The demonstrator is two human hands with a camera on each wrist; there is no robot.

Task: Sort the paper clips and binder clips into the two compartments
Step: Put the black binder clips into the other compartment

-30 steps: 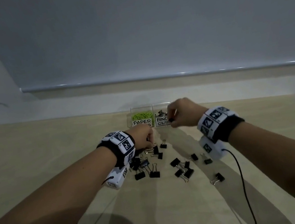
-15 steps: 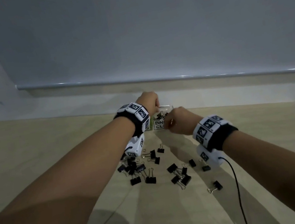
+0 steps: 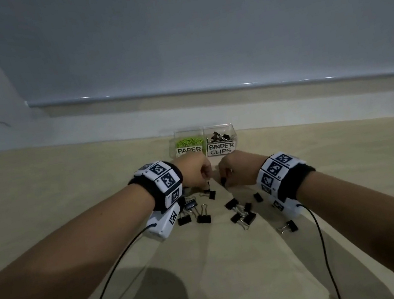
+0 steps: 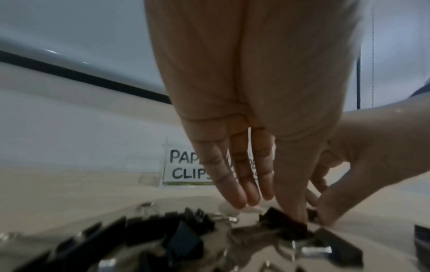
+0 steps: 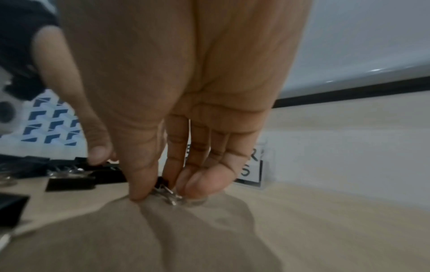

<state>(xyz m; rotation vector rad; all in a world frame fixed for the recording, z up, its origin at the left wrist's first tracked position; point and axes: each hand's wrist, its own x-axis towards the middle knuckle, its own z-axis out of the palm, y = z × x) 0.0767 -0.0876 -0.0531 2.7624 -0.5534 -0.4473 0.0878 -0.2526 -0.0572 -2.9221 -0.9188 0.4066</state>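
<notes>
A clear two-compartment box (image 3: 233, 127) stands at the table's far side. Green paper clips (image 3: 187, 141) fill its left half, labelled PAPER; black binder clips (image 3: 220, 135) lie in its right half, labelled BINDER CLIPS. Just in front of it my left hand (image 3: 207, 183) reaches down, thumb and forefinger pinching a black binder clip (image 4: 285, 223) on the table. My right hand (image 3: 224, 181), close beside it, pinches another small binder clip (image 5: 163, 188) by its body and wire handles, low on the table. Several more binder clips (image 3: 241, 211) lie scattered under my wrists.
The beige table (image 3: 67, 198) meets a pale wall ledge (image 3: 210, 112) behind the box. Wrist camera cables (image 3: 322, 245) trail back toward my body. One binder clip (image 3: 289, 226) lies apart at the right, near my right forearm.
My left hand has come back from over the binder clip compartment down to the pile. My right hand has dropped from the box front to the table and closed on a clip.
</notes>
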